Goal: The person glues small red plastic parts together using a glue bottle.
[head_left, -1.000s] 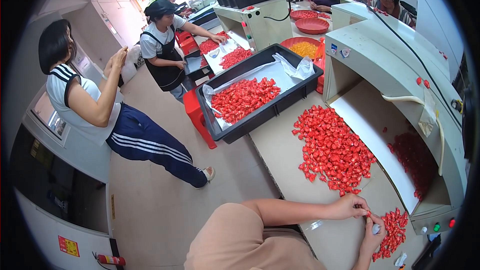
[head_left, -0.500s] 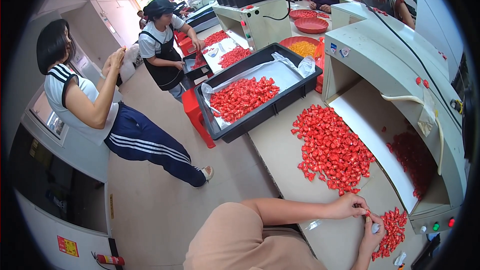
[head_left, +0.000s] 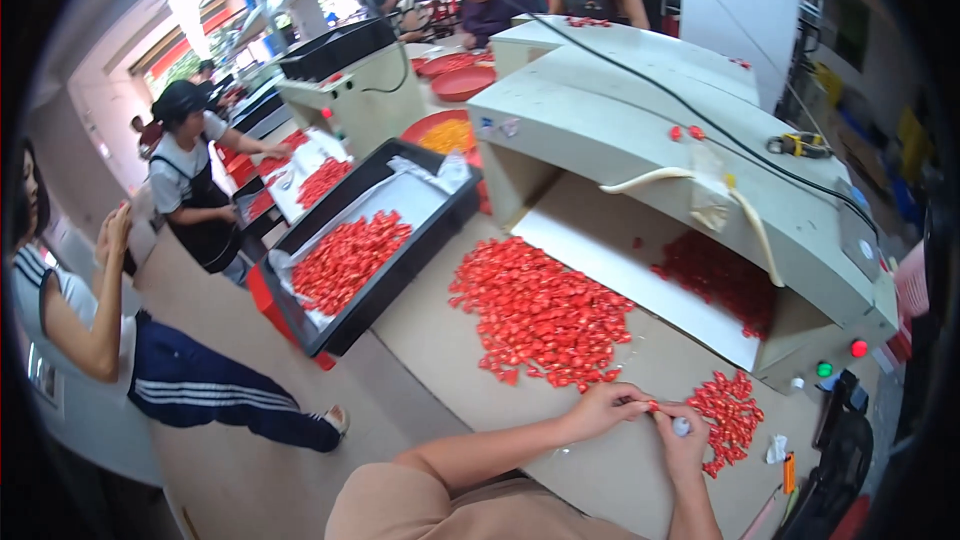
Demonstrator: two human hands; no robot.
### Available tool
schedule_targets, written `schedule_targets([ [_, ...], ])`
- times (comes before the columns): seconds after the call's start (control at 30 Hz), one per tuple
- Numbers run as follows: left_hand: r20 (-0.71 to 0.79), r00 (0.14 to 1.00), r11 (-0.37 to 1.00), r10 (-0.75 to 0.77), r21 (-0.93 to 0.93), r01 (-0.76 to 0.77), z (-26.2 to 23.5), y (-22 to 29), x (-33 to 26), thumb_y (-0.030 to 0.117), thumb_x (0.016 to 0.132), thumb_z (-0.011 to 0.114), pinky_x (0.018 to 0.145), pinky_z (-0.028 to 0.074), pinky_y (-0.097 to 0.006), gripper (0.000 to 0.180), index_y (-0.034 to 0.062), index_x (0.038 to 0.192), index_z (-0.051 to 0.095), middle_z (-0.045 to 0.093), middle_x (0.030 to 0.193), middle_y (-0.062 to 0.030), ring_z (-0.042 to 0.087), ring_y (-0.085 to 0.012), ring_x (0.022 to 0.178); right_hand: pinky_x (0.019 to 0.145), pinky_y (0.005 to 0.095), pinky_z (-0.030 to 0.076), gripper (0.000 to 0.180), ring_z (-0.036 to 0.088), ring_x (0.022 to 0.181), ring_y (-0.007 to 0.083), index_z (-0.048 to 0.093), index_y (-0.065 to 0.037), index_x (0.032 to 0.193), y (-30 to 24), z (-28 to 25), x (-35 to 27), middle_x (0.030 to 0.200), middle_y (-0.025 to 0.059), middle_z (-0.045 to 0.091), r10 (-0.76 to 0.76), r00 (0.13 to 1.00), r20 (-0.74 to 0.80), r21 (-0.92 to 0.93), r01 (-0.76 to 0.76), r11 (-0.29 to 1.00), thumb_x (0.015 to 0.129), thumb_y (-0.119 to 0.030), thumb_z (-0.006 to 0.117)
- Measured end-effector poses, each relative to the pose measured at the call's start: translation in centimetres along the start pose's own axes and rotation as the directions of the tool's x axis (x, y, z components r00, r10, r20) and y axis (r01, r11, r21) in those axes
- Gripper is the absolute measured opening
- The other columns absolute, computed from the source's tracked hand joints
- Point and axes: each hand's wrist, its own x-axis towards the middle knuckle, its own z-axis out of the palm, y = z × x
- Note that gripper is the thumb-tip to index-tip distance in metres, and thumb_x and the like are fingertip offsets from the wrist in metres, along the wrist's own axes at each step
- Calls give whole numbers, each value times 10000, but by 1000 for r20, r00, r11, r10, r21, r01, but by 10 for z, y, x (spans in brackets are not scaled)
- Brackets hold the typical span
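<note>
My left hand (head_left: 607,410) and my right hand (head_left: 683,445) meet above the table's near edge, fingertips pinched at a small glossy red piece (head_left: 653,406). The piece is too small to tell its exact kind. A whitish, round-ended object (head_left: 681,426) pokes out from my right hand's fingers; most of it is hidden. Just right of that hand lies a small pile of red pieces (head_left: 728,410). Beyond my left hand spreads a larger heap of chunkier red pieces (head_left: 545,310) on the table.
A grey conveyor machine (head_left: 640,100) with more red pieces inside stands behind the heap. At left, a black tray (head_left: 400,285) holds red pieces on a white sheet. An orange-handled tool (head_left: 789,473) lies at right. One person (head_left: 85,310) stands left; another (head_left: 190,180) works beyond.
The view has swung to the right, so the surroundings sit further left. My hands remain together at the small red piece.
</note>
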Motion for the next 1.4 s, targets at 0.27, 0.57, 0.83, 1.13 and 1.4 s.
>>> schedule_targets([
  [0.27,85,996,992,-13,-125,23,2,4,4,148,916,594,1174,80,-448,180,115,1060,696,699,933,11,652,-96,790,737,244,495,101,629,807,118,700,11,900,-1,-7,-1,898,87,693,26,999,31,53,-28,998,802,33,713],
  [0.57,77,997,996,-23,-87,30,-1,6,3,152,931,584,1158,131,-423,177,98,1059,694,694,959,2,648,-98,779,732,240,488,95,621,804,110,694,18,899,-4,-4,-1,891,88,691,10,999,42,54,-12,998,807,37,707],
  [0.83,20,999,976,27,-215,-22,6,2,3,97,930,612,646,476,-225,147,17,1041,669,635,812,-14,556,-61,719,756,241,490,93,617,826,115,688,24,896,1,-3,-3,894,83,683,12,1000,23,50,-14,999,807,43,705],
  [1.13,17,1000,972,21,-234,-17,4,1,2,99,932,608,646,476,-231,142,11,1027,667,637,814,-18,561,-66,716,750,238,489,102,616,831,119,687,28,899,6,-3,-2,907,89,678,32,999,29,64,-34,997,802,46,711],
  [1.4,68,998,986,14,-165,-2,2,0,3,219,943,620,717,511,-248,230,34,1069,674,671,886,-26,601,-76,781,761,245,486,101,613,844,125,680,31,896,11,-4,-1,905,89,673,24,999,24,73,-26,997,800,50,706],
])
